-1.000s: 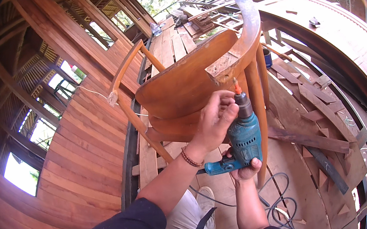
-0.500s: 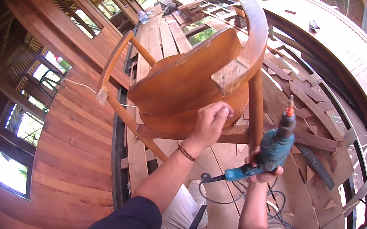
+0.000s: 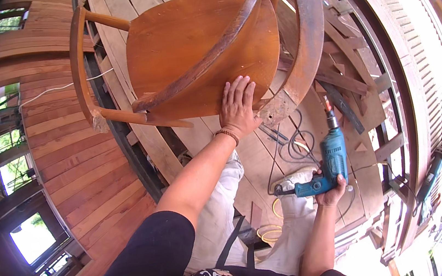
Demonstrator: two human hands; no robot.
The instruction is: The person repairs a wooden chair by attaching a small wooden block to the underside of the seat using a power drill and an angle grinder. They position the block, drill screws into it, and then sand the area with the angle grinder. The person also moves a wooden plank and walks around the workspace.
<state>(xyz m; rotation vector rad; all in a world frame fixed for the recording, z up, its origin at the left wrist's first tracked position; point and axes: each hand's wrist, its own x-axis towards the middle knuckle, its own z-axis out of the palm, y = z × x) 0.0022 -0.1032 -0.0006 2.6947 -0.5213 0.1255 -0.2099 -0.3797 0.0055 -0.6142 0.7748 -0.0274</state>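
My left hand lies with fingers spread on the rear edge of the seat of a brown wooden chair. It grips nothing. A dark curved rail runs slantwise across the seat. The chair's thick curved arm ends in a rough, bare cut face close to my left hand. My right hand is wrapped round the handle of a teal power drill. The drill stands upright in my grip, apart from the chair, with its bit pointing away from me.
Below the chair, a cable lies coiled on wide floor planks. Wood offcuts are scattered at the right. Reddish plank walling is on the left, with a white cord crossing it. A metal beam curves along the right.
My left hand has gone from a loose fist to spread fingers on the seat. The drill is lower in view, and the chair appears higher and seen more from above.
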